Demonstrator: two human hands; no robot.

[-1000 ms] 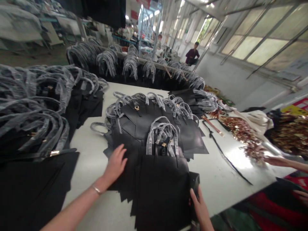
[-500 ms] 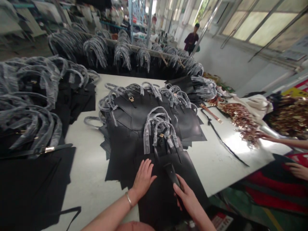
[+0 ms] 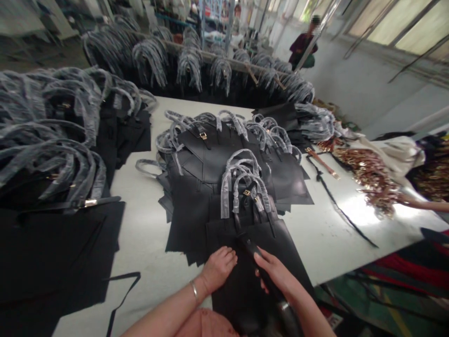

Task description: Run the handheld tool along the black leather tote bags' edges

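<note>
A black leather bag panel (image 3: 238, 290) lies in front of me, its plastic-wrapped handles (image 3: 245, 173) pointing away. On the panel's left part rests my left hand (image 3: 220, 264), its fingers curled together; whether anything is under them is hidden. My right hand (image 3: 271, 269) is wrapped round a dark strap (image 3: 250, 245) that slants across the panel. More black panels (image 3: 189, 210) with wrapped handles and gold buckles are fanned out behind it.
Black bags (image 3: 63, 257) with wrapped handles are heaped at the left. Brown straps with gold buckles (image 3: 372, 173) lie at the right, near another person's arm (image 3: 426, 204). Beyond the white table (image 3: 136, 224), bags hang on a rail (image 3: 210, 56). A person (image 3: 303, 47) stands farther back.
My left hand has curled its spread fingers and moved slightly nearer the strap. My right hand still holds the strap. The view has shifted, moving the scene rightward and slightly upward.
</note>
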